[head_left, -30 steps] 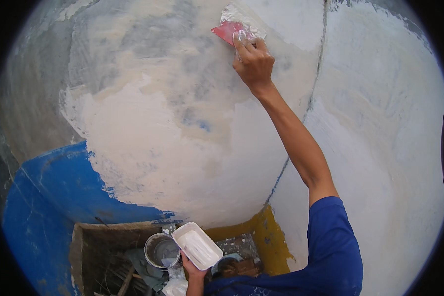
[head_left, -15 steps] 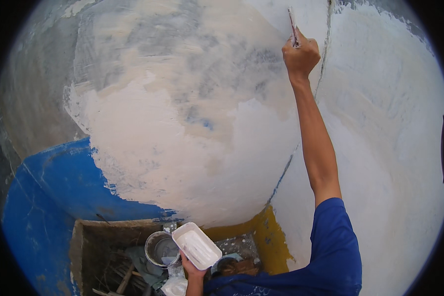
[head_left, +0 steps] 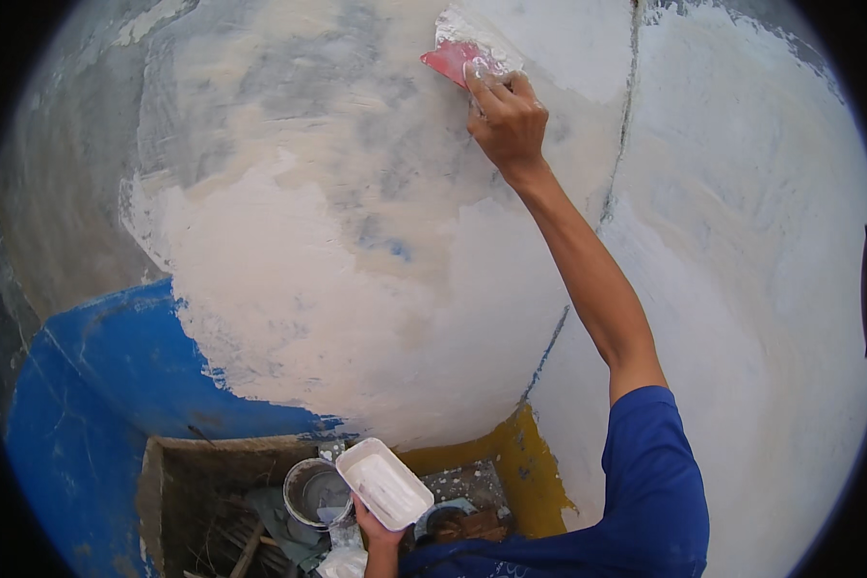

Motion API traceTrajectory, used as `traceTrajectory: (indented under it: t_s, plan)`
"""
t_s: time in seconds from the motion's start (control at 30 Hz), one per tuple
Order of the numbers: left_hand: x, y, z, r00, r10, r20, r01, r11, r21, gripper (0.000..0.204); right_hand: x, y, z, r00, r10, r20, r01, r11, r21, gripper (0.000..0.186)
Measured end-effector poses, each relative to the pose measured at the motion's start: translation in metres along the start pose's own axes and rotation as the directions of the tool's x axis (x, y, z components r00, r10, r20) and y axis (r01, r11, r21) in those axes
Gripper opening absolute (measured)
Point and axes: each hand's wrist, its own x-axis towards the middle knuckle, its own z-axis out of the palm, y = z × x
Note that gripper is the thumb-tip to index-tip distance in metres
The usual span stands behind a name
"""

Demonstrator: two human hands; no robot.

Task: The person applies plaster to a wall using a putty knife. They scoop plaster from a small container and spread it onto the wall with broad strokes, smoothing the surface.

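Observation:
High on the wall point(head_left: 299, 241), my right hand point(head_left: 511, 125) grips a red putty scraper point(head_left: 453, 64). Its blade edge lies against the wall, with wet white putty point(head_left: 467, 27) smeared along it. The wall carries patchy white and cream putty over grey. Low in front of me, my left hand point(head_left: 376, 525) holds a white rectangular tray point(head_left: 416, 486) by its near left side. White putty coats the inside of the tray.
Beside the tray stands a round bucket point(head_left: 305, 482) with grey residue. A concrete trough point(head_left: 154, 491) at lower left holds sticks and cloth. Blue paint point(head_left: 106, 356) covers the lower left wall, yellow paint point(head_left: 530, 472) the bottom corner. A cracked wall corner point(head_left: 626, 125) runs down at right.
My right hand has swept the scraper leftward from near the corner, and its red face now shows. Fresh white putty lies beside its edge. My left hand and the tray have barely moved.

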Motion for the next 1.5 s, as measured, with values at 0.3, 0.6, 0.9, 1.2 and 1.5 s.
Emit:
traceTrajectory:
  t_s: [0.3,0.6,0.9,1.2,1.5]
  plan:
    - [-0.003,0.006,0.007,1.000,0.024,-0.018,-0.023,0.999,0.029,0.069,0.028,-0.001,-0.032,0.990,0.141,-0.026,-0.137,0.982,0.131,0.034]
    - [-0.002,0.002,-0.002,1.000,0.016,-0.008,-0.016,1.000,-0.026,0.070,-0.010,-0.037,-0.012,0.984,0.044,0.171,-0.082,0.972,0.220,0.041]
    - [-0.001,0.004,-0.007,1.000,0.023,-0.008,-0.023,1.000,0.015,0.069,0.053,0.040,-0.010,0.982,0.169,-0.083,-0.161,0.982,0.100,0.028]
    - [-0.010,0.011,-0.007,0.998,0.048,-0.042,-0.048,0.999,0.018,0.070,0.015,-0.039,-0.006,0.982,-0.108,0.155,0.046,0.933,0.357,0.037]
    - [-0.007,0.010,-0.012,0.997,0.071,-0.023,-0.071,0.997,0.015,0.072,0.080,0.068,0.006,0.972,0.206,0.110,-0.192,0.973,-0.126,0.030]
